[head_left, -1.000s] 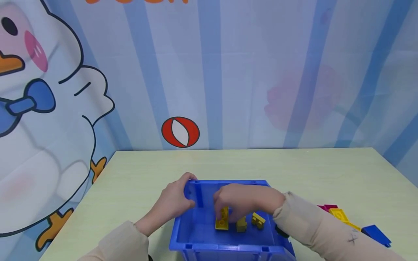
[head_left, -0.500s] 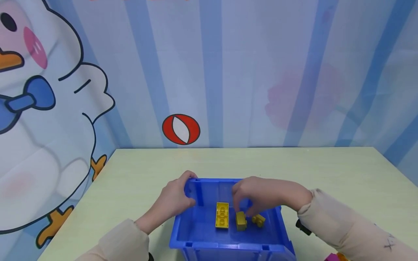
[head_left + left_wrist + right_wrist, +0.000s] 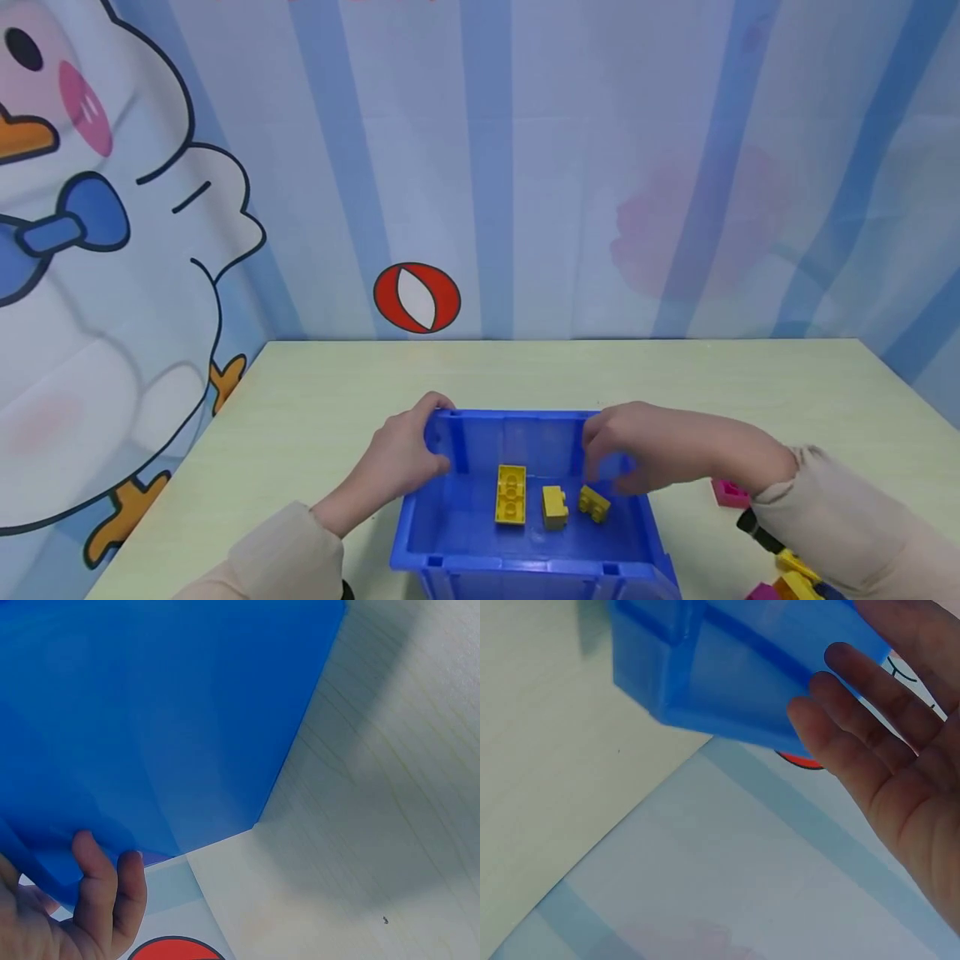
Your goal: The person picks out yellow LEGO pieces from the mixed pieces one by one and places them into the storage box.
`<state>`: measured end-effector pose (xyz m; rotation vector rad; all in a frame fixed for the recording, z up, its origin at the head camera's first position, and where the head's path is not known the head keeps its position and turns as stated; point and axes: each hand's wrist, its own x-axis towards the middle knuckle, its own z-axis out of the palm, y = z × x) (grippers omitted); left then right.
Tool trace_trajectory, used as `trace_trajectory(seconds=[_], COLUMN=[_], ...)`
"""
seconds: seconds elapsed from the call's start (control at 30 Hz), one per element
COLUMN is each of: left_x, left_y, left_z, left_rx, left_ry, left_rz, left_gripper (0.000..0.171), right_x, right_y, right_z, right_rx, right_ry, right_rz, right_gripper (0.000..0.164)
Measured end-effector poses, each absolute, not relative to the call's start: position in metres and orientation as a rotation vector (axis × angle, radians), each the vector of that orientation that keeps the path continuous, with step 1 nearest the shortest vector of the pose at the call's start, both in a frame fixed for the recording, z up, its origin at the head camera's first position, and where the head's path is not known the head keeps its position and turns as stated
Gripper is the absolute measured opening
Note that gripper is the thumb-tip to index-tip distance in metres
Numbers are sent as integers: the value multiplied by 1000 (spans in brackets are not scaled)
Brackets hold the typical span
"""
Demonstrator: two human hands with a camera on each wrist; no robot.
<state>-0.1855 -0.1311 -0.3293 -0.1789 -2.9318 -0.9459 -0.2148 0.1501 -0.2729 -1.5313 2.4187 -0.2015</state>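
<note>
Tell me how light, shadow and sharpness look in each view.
Head view: soft, even light, the yellow bricks in the blue box fairly sharp; left wrist view: the box deep blue with a faint sheen, a broad soft shadow on the table; right wrist view: the box paler, its edges slightly soft.

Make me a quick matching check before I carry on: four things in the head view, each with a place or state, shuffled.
1. left hand
2. right hand
3. longest yellow brick
4. red-and-white ball picture

A. lies on the floor of the blue box
B. shows on the backdrop
C. is empty-handed
D. grips the blue box

Pairs: 1-D, 2-C, 3-A, 4-B
</note>
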Motion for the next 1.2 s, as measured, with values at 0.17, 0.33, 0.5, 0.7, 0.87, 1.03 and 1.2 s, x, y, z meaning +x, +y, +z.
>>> trace_trajectory(seconds=[0.17, 0.33, 0.5, 0.7, 0.87, 1.03, 1.2], left_x=[-185, -185, -185, -185, -185, -186, -185], left_y=[-131, -131, -131, -131, -131, -132, -132], left_z=[-329, -329, -329, -328, -328, -329, -330], left_rx=[-182, -178, -175, -173, -165, -172, -183], left_ry=[-2931, -2931, -2934, -2932, -2936, -2936, -2933], left_rz=[-949, -945, -931, -931, -936, -934, -935], left_gripper=[48, 48, 48, 48, 47, 48, 48], right_x=[-211, -210, -208, -206, -202, -194, -186], right_y=[166, 181, 194, 212, 222, 234, 251], right_z=[-272, -276, -283, -289, -291, -293, -301], right_rx=[-1524, -1488, -1422, -1499, -1412, -1242, -1163], right_ry=[2413, 2433, 2426, 2404, 2441, 2466, 2460], right_rz=[-256, -272, -313, -370, -359, -365, -361], right_gripper=[18, 19, 20, 22, 24, 26, 29])
